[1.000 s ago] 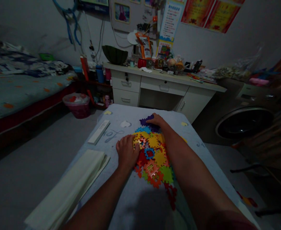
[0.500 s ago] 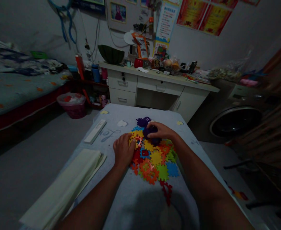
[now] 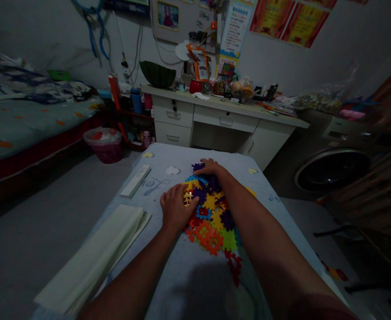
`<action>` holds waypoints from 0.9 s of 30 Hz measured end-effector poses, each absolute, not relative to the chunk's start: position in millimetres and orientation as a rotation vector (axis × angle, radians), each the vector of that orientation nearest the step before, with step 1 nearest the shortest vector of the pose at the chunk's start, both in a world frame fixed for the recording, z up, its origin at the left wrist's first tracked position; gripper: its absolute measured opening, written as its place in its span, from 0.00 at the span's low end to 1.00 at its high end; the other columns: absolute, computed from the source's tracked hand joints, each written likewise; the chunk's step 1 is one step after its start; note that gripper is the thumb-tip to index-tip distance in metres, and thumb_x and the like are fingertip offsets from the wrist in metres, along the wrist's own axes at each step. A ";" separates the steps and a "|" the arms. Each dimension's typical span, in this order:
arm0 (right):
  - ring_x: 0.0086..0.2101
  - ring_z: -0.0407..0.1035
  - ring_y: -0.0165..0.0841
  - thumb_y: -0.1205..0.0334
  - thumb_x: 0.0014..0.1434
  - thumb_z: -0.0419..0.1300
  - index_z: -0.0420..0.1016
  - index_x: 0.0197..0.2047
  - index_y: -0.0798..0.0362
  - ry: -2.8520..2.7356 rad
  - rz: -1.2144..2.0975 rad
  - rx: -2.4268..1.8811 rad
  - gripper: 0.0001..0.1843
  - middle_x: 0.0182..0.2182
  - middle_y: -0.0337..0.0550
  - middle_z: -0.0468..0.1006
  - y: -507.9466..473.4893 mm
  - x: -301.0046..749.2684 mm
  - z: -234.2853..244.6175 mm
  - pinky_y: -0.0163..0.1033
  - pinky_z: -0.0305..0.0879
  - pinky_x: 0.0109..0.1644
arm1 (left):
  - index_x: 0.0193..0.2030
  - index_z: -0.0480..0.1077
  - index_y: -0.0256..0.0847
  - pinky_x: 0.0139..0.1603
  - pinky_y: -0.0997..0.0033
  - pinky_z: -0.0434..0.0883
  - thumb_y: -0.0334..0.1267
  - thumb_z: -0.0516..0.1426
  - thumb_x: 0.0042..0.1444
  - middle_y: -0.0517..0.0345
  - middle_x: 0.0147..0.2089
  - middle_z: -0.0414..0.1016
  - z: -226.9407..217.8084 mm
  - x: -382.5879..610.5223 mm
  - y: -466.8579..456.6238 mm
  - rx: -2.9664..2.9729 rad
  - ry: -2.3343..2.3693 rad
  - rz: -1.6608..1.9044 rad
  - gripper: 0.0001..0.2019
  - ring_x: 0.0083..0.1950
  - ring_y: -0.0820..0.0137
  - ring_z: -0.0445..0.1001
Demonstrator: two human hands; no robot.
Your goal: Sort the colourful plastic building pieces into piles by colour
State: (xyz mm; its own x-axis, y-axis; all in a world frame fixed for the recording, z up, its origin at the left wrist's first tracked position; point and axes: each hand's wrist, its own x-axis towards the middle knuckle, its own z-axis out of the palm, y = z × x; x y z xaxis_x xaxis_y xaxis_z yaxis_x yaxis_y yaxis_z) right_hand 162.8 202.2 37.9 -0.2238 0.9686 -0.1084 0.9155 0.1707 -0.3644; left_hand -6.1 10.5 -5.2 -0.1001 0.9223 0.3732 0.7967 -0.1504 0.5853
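A pile of colourful plastic gear-shaped pieces (image 3: 210, 233) in orange, yellow, green, blue, red and purple lies on the cloth-covered table. My left hand (image 3: 178, 205) rests on the pile's left edge, thumb apart from the fingers, against yellow pieces (image 3: 189, 195). Over the far end reaches my right hand (image 3: 211, 167), its fingers stretched across a purple gear piece (image 3: 198, 167). More purple pieces lie loose on top, one by my left thumb (image 3: 200, 195) and one near my right forearm (image 3: 227, 220). That forearm hides the pile's right side.
A folded pale cloth or paper (image 3: 95, 258) and a long white box (image 3: 135, 181) lie left on the table (image 3: 168, 275). Red pieces (image 3: 234, 266) trail toward me. Beyond stand a cluttered white desk (image 3: 173, 116) and a washing machine (image 3: 332, 155); a pink bin (image 3: 105, 146) is at left.
My right hand has let go of a purple bunch and moved to the pile's far end. Purple pieces now lie spread over the yellow ones. My left hand stays nearly in place, thumb further out.
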 end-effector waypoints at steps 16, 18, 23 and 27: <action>0.41 0.71 0.35 0.61 0.50 0.67 0.70 0.52 0.53 -2.494 0.882 -1.228 0.25 0.41 0.38 0.78 126.1 190.4 78.4 0.38 0.67 0.48 | 0.63 0.63 0.42 0.66 0.46 0.55 0.49 0.44 0.67 0.45 0.62 0.70 -2.8 -6.7 8.8 1.887 1.864 1.191 0.24 0.64 0.55 0.66; 0.43 0.70 0.35 0.62 0.50 0.66 0.71 0.50 0.53 -2.540 0.867 -1.145 0.23 0.43 0.40 0.77 103.4 188.2 83.5 0.40 0.67 0.49 | 0.63 0.62 0.42 0.67 0.46 0.54 0.49 0.43 0.67 0.45 0.62 0.70 -2.4 -7.2 8.1 1.850 1.844 1.223 0.24 0.64 0.56 0.65; 0.50 0.70 0.38 0.62 0.51 0.66 0.69 0.55 0.51 -2.534 0.858 -1.012 0.27 0.51 0.45 0.75 47.6 190.6 86.7 0.45 0.64 0.57 | 0.65 0.61 0.42 0.69 0.44 0.50 0.50 0.44 0.66 0.46 0.64 0.68 -2.1 -8.5 3.0 1.885 1.766 1.290 0.25 0.65 0.57 0.64; 0.53 0.68 0.41 0.57 0.56 0.63 0.70 0.56 0.51 -2.344 0.671 -1.195 0.25 0.54 0.48 0.74 27.5 225.4 78.8 0.47 0.62 0.60 | 0.64 0.62 0.42 0.69 0.45 0.50 0.51 0.49 0.62 0.46 0.65 0.66 -0.1 -6.3 -2.2 2.104 1.657 1.244 0.26 0.67 0.55 0.61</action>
